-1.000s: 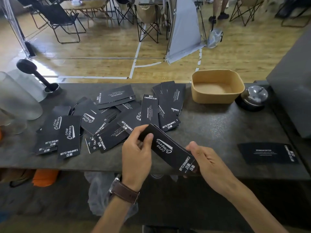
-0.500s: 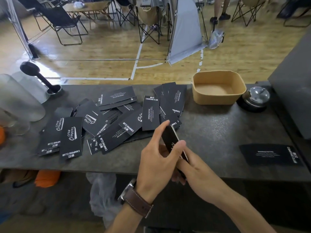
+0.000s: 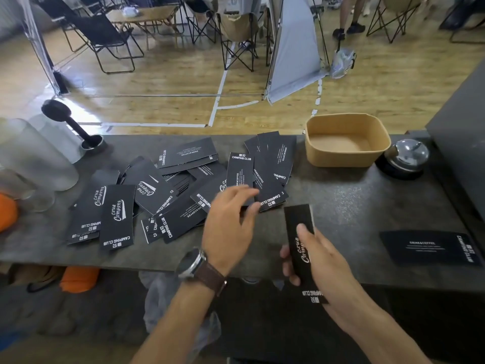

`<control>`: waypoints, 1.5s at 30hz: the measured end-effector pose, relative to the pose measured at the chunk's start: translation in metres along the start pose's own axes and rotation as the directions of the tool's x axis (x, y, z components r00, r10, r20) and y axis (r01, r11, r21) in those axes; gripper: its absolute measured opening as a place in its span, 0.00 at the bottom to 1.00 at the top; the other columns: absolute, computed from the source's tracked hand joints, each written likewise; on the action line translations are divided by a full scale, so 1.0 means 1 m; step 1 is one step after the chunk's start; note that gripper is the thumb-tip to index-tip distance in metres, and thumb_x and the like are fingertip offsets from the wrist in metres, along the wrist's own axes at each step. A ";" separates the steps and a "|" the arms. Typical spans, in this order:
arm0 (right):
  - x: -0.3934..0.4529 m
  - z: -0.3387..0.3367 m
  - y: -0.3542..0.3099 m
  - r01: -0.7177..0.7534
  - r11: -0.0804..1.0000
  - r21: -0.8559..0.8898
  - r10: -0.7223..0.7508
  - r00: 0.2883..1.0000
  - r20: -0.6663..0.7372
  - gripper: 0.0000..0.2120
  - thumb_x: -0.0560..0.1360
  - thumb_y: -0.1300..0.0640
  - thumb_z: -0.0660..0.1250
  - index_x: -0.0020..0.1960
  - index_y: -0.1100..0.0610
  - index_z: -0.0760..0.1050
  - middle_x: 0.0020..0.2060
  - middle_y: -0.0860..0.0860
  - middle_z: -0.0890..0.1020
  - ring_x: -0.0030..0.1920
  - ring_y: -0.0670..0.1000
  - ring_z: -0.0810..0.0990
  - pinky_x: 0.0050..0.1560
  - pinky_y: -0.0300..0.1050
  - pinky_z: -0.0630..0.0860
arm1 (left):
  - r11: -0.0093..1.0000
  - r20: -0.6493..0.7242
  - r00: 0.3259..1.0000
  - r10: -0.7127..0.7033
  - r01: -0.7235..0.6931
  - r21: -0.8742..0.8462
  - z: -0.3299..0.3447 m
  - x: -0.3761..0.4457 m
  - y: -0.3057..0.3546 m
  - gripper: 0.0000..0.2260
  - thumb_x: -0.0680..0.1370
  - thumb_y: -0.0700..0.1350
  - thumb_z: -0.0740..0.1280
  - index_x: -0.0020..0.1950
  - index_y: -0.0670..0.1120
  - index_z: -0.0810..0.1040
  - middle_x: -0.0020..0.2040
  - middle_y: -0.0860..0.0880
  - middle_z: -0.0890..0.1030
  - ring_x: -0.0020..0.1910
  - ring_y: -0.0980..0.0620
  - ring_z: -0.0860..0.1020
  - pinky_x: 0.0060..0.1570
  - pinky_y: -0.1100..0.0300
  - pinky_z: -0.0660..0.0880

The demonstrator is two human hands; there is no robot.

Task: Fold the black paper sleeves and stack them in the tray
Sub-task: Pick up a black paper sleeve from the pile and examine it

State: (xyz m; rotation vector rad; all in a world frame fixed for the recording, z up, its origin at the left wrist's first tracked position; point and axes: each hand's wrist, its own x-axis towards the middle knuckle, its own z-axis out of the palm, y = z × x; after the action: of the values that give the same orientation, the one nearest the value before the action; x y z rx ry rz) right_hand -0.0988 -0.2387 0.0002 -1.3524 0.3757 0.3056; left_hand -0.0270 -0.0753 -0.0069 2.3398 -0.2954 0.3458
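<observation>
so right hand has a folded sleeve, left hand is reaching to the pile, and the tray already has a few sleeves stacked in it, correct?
Not quite. The head view shows the tray holds no sleeves; its tan floor is bare. The rest stands: the right hand holds a folded sleeve, and the left hand reaches to the pile.

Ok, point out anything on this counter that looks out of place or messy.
One black sleeve lies alone at the counter's right end, apart from the rest. The main pile is fanned out, overlapping at all angles. The tan tray holds no sleeves.
</observation>
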 end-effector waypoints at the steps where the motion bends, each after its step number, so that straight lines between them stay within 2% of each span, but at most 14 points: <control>1: 0.001 -0.002 -0.001 -0.035 0.998 0.059 0.036 0.999 -0.012 0.16 0.82 0.47 0.60 0.52 0.60 0.73 0.37 0.57 0.81 0.31 0.53 0.77 0.28 0.47 0.68 | 0.979 0.072 0.997 -0.003 -0.011 0.202 0.001 0.006 -0.011 0.18 0.78 0.43 0.67 0.68 0.46 0.74 0.68 0.47 0.73 0.70 0.47 0.68 0.71 0.55 0.63; 4: 0.003 -0.006 -0.003 -0.090 0.984 0.153 0.089 0.996 0.012 0.24 0.79 0.42 0.61 0.60 0.63 0.73 0.38 0.59 0.81 0.32 0.56 0.78 0.30 0.48 0.67 | 0.907 0.223 0.972 -0.075 -0.027 0.421 0.009 0.016 -0.032 0.27 0.80 0.45 0.64 0.77 0.47 0.60 0.78 0.46 0.59 0.78 0.46 0.52 0.77 0.54 0.47; 8: 0.002 -0.009 -0.006 -0.096 0.983 0.159 0.094 0.995 0.020 0.30 0.73 0.38 0.64 0.60 0.63 0.74 0.41 0.60 0.82 0.34 0.57 0.78 0.31 0.49 0.68 | 0.921 0.143 0.990 0.022 -0.075 0.381 0.008 0.023 -0.034 0.22 0.78 0.38 0.64 0.72 0.45 0.70 0.73 0.46 0.70 0.75 0.46 0.63 0.75 0.54 0.54; 11: 0.001 -0.015 -0.009 -0.100 0.988 0.121 0.097 0.995 0.038 0.29 0.73 0.34 0.63 0.50 0.62 0.81 0.41 0.64 0.82 0.37 0.60 0.76 0.34 0.51 0.70 | 0.972 -0.128 0.991 0.036 -0.005 0.235 -0.008 0.021 -0.029 0.14 0.77 0.35 0.66 0.61 0.44 0.81 0.59 0.46 0.82 0.60 0.46 0.79 0.63 0.57 0.70; 13: 0.001 -0.017 -0.013 -0.098 0.987 0.126 0.095 0.995 0.030 0.26 0.73 0.34 0.63 0.41 0.57 0.84 0.41 0.65 0.82 0.38 0.61 0.75 0.34 0.52 0.70 | 0.995 -0.366 0.929 -0.053 0.079 0.056 -0.026 0.022 -0.030 0.07 0.77 0.39 0.67 0.54 0.45 0.82 0.48 0.50 0.84 0.46 0.52 0.81 0.50 0.65 0.72; 15: 0.002 -0.018 -0.017 -0.101 0.983 0.151 0.098 0.995 0.027 0.26 0.73 0.35 0.63 0.43 0.57 0.84 0.41 0.65 0.82 0.38 0.61 0.75 0.34 0.51 0.71 | 0.969 -0.411 0.892 -0.190 0.102 -0.226 -0.044 0.026 -0.036 0.06 0.77 0.40 0.68 0.53 0.47 0.79 0.45 0.55 0.82 0.42 0.58 0.79 0.47 0.68 0.74; 19: 0.006 -0.018 -0.019 -0.133 0.970 0.202 0.124 0.991 0.057 0.29 0.76 0.37 0.63 0.60 0.62 0.76 0.43 0.62 0.82 0.37 0.58 0.79 0.32 0.49 0.73 | 0.821 -0.182 0.944 -0.277 0.134 -0.555 -0.061 0.023 -0.036 0.10 0.78 0.34 0.67 0.57 0.43 0.77 0.49 0.53 0.83 0.47 0.59 0.81 0.48 0.66 0.78; 23: 0.008 -0.018 -0.024 -0.210 0.969 0.128 0.186 0.966 0.177 0.33 0.74 0.32 0.63 0.58 0.62 0.79 0.47 0.63 0.82 0.41 0.60 0.80 0.39 0.54 0.78 | 0.750 0.146 0.985 -0.096 0.168 -0.640 -0.061 0.007 -0.022 0.13 0.76 0.36 0.67 0.59 0.45 0.78 0.52 0.50 0.84 0.51 0.56 0.81 0.50 0.66 0.77; 27: 0.004 -0.015 -0.031 -0.311 0.949 0.051 0.251 0.842 0.478 0.31 0.76 0.32 0.62 0.66 0.56 0.77 0.57 0.64 0.80 0.56 0.65 0.81 0.55 0.61 0.79 | 0.752 0.393 0.917 0.076 0.206 -0.626 -0.041 -0.009 0.007 0.13 0.76 0.37 0.69 0.61 0.42 0.79 0.55 0.46 0.83 0.55 0.51 0.80 0.56 0.60 0.75; 33: -0.004 -0.007 -0.028 -0.256 0.965 -0.063 0.256 0.849 0.462 0.34 0.78 0.35 0.61 0.56 0.69 0.74 0.38 0.62 0.82 0.33 0.57 0.80 0.35 0.47 0.78 | 0.969 0.181 0.983 0.036 0.010 -0.248 -0.017 -0.020 0.027 0.15 0.74 0.45 0.74 0.60 0.51 0.80 0.55 0.54 0.75 0.59 0.54 0.74 0.61 0.62 0.69; 35: -0.007 -0.005 -0.028 -0.232 0.970 -0.073 0.239 0.852 0.466 0.31 0.79 0.36 0.59 0.52 0.66 0.75 0.35 0.59 0.81 0.31 0.55 0.77 0.33 0.45 0.75 | 0.923 0.214 0.977 -0.002 0.084 -0.375 -0.015 -0.023 0.033 0.15 0.76 0.44 0.71 0.62 0.53 0.79 0.57 0.55 0.77 0.55 0.52 0.79 0.54 0.63 0.75; 38: -0.010 0.001 -0.028 -0.153 0.973 -0.170 0.215 0.867 0.450 0.34 0.78 0.31 0.57 0.46 0.65 0.77 0.37 0.62 0.80 0.33 0.58 0.74 0.36 0.46 0.73 | 0.783 0.350 0.926 -0.145 0.324 -0.532 -0.013 -0.029 0.045 0.11 0.81 0.47 0.64 0.60 0.60 0.78 0.48 0.55 0.80 0.26 0.49 0.80 0.23 0.59 0.74; 42: -0.011 0.003 -0.027 -0.102 0.969 -0.225 0.194 0.878 0.438 0.40 0.74 0.25 0.54 0.46 0.64 0.77 0.35 0.61 0.79 0.34 0.58 0.73 0.38 0.44 0.73 | 0.804 0.306 0.929 -0.209 0.341 -0.486 -0.011 -0.028 0.052 0.06 0.80 0.52 0.64 0.51 0.53 0.79 0.36 0.48 0.80 0.20 0.50 0.75 0.16 0.57 0.70; 45: -0.010 0.005 -0.023 -0.068 0.971 -0.231 0.163 0.891 0.423 0.40 0.74 0.24 0.52 0.46 0.61 0.79 0.38 0.59 0.82 0.35 0.59 0.75 0.38 0.47 0.74 | 0.782 0.363 0.897 -0.253 0.411 -0.469 -0.012 -0.024 0.051 0.13 0.78 0.56 0.65 0.44 0.48 0.79 0.35 0.45 0.81 0.21 0.43 0.76 0.16 0.51 0.72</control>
State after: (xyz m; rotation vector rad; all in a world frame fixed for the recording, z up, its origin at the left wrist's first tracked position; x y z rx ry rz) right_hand -0.0980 -0.2386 0.0258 -1.4216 0.0421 0.7554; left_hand -0.0670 -0.0998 0.0269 1.8211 -0.0808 -0.2333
